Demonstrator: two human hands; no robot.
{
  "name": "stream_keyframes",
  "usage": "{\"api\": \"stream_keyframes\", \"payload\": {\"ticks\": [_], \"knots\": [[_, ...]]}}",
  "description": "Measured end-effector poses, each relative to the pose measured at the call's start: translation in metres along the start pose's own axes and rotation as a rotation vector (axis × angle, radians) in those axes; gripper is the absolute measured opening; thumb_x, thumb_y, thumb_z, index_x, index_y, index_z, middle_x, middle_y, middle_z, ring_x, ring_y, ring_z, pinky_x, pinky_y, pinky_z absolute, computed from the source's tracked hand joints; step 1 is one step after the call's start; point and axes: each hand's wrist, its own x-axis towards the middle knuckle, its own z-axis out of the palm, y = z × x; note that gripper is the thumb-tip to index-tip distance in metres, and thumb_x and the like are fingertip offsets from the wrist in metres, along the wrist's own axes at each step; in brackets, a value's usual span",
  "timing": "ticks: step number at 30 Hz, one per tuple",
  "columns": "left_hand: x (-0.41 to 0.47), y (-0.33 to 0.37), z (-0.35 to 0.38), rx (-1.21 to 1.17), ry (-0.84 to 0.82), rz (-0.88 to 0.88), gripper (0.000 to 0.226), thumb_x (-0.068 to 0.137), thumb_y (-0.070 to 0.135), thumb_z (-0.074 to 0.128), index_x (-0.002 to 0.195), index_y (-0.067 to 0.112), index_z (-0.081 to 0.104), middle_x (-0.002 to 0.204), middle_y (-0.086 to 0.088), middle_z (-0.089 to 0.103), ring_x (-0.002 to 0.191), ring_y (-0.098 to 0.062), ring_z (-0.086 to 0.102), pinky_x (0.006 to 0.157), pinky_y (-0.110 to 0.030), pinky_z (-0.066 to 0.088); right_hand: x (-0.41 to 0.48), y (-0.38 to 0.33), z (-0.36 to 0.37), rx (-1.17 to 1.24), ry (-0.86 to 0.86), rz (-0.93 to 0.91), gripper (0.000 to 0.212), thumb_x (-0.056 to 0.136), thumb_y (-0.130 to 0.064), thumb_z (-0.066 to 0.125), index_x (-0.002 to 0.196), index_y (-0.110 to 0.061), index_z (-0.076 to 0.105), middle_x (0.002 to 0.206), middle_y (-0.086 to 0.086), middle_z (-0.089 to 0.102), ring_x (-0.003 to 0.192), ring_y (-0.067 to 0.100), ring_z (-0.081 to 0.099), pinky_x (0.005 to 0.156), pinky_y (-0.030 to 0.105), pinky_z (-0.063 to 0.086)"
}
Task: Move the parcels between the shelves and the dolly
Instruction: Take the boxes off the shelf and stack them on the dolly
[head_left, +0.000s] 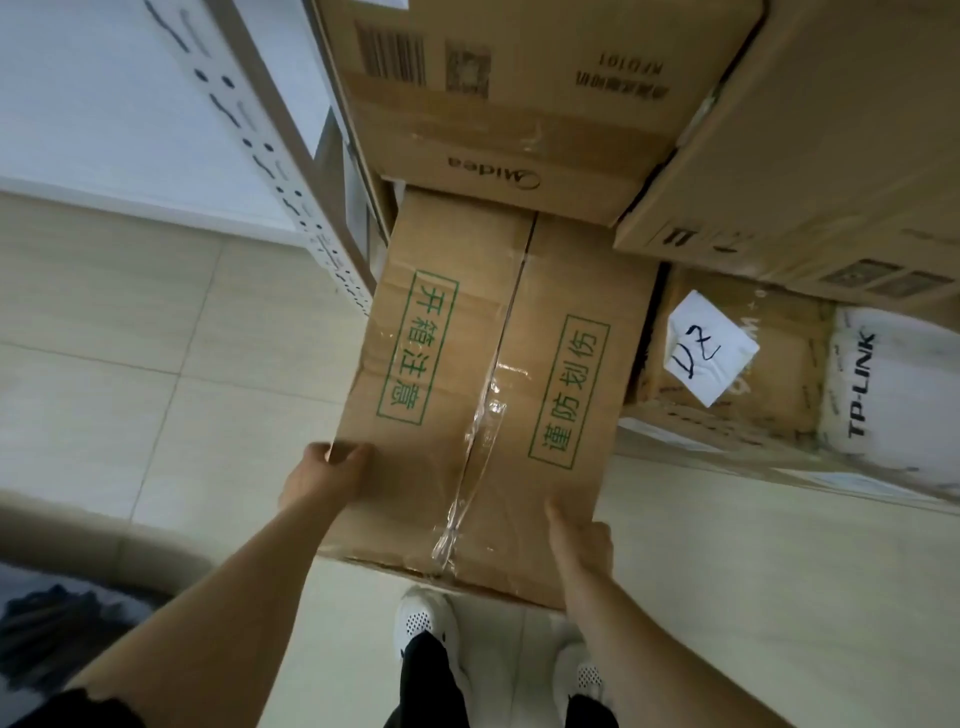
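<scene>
head view: one camera, looking steeply down, slightly blurred
parcel: long brown carton, green framed Chinese print on both top flaps; far end tucked under the Midea box, near end sticks out over the floor, just above the shoes. What carries it underneath is hidden.
tape: clear strip along the centre seam, wrinkled and lifting toward the near end
left hand: on the parcel's left edge, fingers curled over onto the top face, gripping
right hand: at the parcel's near right corner, thumb laid flat on top, other fingers wrapped down the side and out of sight, gripping
Midea box: logo and barcode upside down to the camera, sits over the parcel's far end
plain box: large, right of the Midea box, touching it
taped box: lower right, just beside the parcel, white note with handwriting on top
TP-LINK pack: white, lies against the taped box's right side
shelf upright: perforated pale metal post, left of the stack
floor: pale tiles
dark bundle: bottom left on the floor, can't tell what it is
</scene>
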Motion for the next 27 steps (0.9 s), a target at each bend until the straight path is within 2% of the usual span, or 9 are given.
{"api": "stream_keyframes", "payload": {"ticks": [3,5,7,11,13,17,19,22,27], "knots": [[0.011,0.005,0.005,-0.033,0.006,0.069,0.056,0.091,0.049,0.052,0.138,0.021,0.047,0.132,-0.009,0.057,0.117,-0.033,0.054,0.099,-0.038,0.043,0.018,-0.019,-0.007,0.102,0.048,-0.177,0.061,0.09,-0.047,0.055,0.136,-0.009,0.042,0.126,0.013,0.058,0.099,0.029,0.057,0.085,0.036,0.046],[0.016,0.015,0.009,-0.121,0.096,0.077,0.048,0.09,0.046,0.057,0.128,0.016,0.057,0.126,-0.011,0.06,0.114,-0.032,0.056,0.096,-0.036,0.044,0.029,-0.031,-0.009,0.124,0.034,-0.313,0.062,0.091,-0.046,0.055,0.144,-0.022,0.032,0.132,0.007,0.056,0.112,0.032,0.056,0.093,0.04,0.045],[0.02,0.029,0.013,-0.272,0.124,0.138,0.046,0.087,0.039,0.063,0.129,0.018,0.057,0.125,-0.007,0.062,0.112,-0.028,0.057,0.095,-0.033,0.046,0.037,-0.038,-0.009,0.133,0.024,-0.359,0.06,0.09,-0.048,0.054,0.143,-0.027,0.034,0.134,0.004,0.056,0.116,0.032,0.056,0.097,0.044,0.046],[0.033,0.049,0.017,-0.327,0.085,0.242,0.071,0.086,0.036,0.065,0.148,0.032,0.03,0.138,0.007,0.054,0.122,-0.02,0.053,0.104,-0.03,0.041,0.05,-0.048,-0.012,0.156,0.057,-0.356,0.046,0.094,-0.04,0.054,0.128,-0.009,0.053,0.124,0.011,0.06,0.111,0.031,0.057,0.079,0.031,0.042],[0.036,0.059,0.018,-0.249,0.142,0.265,0.056,0.091,0.033,0.058,0.144,0.027,0.04,0.134,0.001,0.057,0.12,-0.026,0.054,0.101,-0.031,0.042,0.054,-0.055,-0.016,0.165,0.075,-0.378,0.042,0.096,-0.035,0.052,0.126,-0.005,0.054,0.124,0.012,0.06,0.112,0.031,0.056,0.08,0.033,0.042],[0.035,0.074,0.012,-0.235,0.264,0.236,0.029,0.094,0.021,0.056,0.115,0.005,0.067,0.104,-0.018,0.065,0.095,-0.032,0.059,0.079,-0.029,0.044,0.056,-0.065,-0.02,0.106,0.081,-0.501,0.041,0.099,-0.024,0.046,0.137,-0.011,0.043,0.133,0.01,0.055,0.12,0.031,0.052,0.095,0.036,0.041],[0.039,0.076,0.007,-0.209,0.27,0.247,0.03,0.093,0.02,0.058,0.117,0.005,0.067,0.11,-0.017,0.067,0.095,-0.03,0.06,0.081,-0.029,0.045,0.055,-0.069,-0.021,0.118,0.091,-0.521,0.04,0.098,-0.022,0.046,0.137,-0.014,0.044,0.132,0.009,0.056,0.119,0.031,0.053,0.097,0.036,0.041],[0.041,0.08,0.005,-0.22,0.227,0.296,0.048,0.091,0.018,0.059,0.138,0.016,0.049,0.116,0.001,0.063,0.111,-0.025,0.058,0.092,-0.03,0.046,0.057,-0.075,-0.023,0.142,0.114,-0.475,0.036,0.097,-0.028,0.049,0.128,-0.01,0.051,0.126,0.012,0.06,0.114,0.032,0.056,0.092,0.038,0.044],[0.045,0.087,0.003,-0.218,0.208,0.271,0.029,0.087,0.02,0.065,0.115,0.011,0.065,0.109,-0.012,0.068,0.098,-0.032,0.064,0.086,-0.039,0.054,0.057,-0.082,-0.03,0.138,0.108,-0.46,0.04,0.095,-0.033,0.054,0.122,-0.004,0.054,0.123,0.015,0.06,0.112,0.033,0.056,0.087,0.035,0.045]]}}
